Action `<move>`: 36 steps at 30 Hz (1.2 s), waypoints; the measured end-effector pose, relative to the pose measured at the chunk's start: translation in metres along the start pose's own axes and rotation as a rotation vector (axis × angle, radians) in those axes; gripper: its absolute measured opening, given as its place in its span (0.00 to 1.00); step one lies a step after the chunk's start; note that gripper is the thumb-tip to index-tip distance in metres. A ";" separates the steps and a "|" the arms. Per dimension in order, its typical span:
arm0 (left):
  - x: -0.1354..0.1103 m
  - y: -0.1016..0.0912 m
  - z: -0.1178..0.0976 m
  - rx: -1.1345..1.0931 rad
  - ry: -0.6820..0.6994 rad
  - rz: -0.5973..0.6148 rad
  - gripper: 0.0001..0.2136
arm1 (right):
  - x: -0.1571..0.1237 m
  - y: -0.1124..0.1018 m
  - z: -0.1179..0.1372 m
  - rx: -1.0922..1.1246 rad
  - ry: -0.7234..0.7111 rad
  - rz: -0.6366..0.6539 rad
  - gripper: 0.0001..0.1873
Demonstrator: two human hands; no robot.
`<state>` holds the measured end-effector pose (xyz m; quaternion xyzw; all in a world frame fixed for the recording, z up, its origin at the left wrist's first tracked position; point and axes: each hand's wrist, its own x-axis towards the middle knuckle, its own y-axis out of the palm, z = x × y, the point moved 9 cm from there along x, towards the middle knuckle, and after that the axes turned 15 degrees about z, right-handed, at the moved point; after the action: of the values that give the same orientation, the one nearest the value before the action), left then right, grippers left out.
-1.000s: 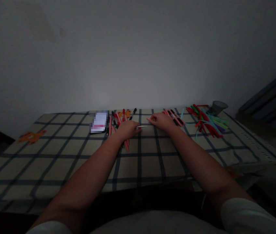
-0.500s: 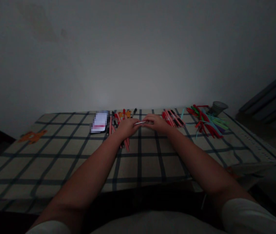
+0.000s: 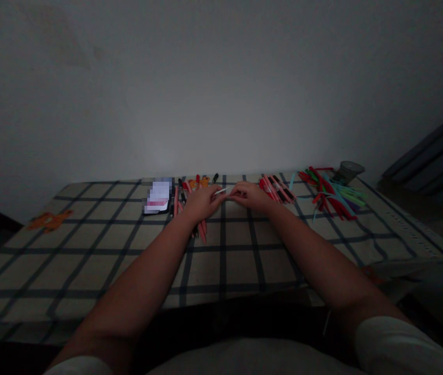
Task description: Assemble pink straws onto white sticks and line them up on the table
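My left hand [image 3: 205, 200] is closed around a thin white stick-like thing [image 3: 220, 191], its kind too small to make out. Fingers pinched, my right hand [image 3: 247, 195] meets the right end of that thing, close to my left fingertips. Both hands are over the middle of the checked tablecloth [image 3: 241, 260]. Under and beside my left hand lies a loose pile of pink, red and black pens [image 3: 177, 200], partly hidden by the hand and forearm. Just right of my right hand, a second bunch of pink and black pens [image 3: 278, 188] lies side by side.
A lit phone [image 3: 158, 196] lies left of the pens. At the right are red, green and purple fuzzy strips [image 3: 334, 195] and a dark mesh cup [image 3: 349, 171]. The wall [image 3: 221, 94] stands right behind the table.
My fingers have shifted slightly on the white stick-like thing, which now tilts up a little and shows less length at my right fingers. The pens and phone lie as before.
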<state>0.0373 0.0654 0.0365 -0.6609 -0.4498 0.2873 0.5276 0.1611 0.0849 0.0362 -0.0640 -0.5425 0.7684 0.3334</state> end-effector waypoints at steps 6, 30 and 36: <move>-0.001 -0.009 0.008 0.037 -0.038 -0.019 0.22 | -0.012 -0.027 -0.002 0.021 0.022 -0.178 0.06; 0.000 0.000 0.003 0.139 0.003 0.052 0.22 | -0.009 -0.021 0.005 -0.043 0.007 -0.130 0.04; 0.002 0.003 0.002 0.138 -0.011 0.083 0.22 | -0.008 -0.018 0.007 -0.058 -0.002 -0.109 0.04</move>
<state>0.0368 0.0679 0.0329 -0.6395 -0.4038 0.3430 0.5571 0.1720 0.0780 0.0524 -0.0432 -0.5674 0.7331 0.3726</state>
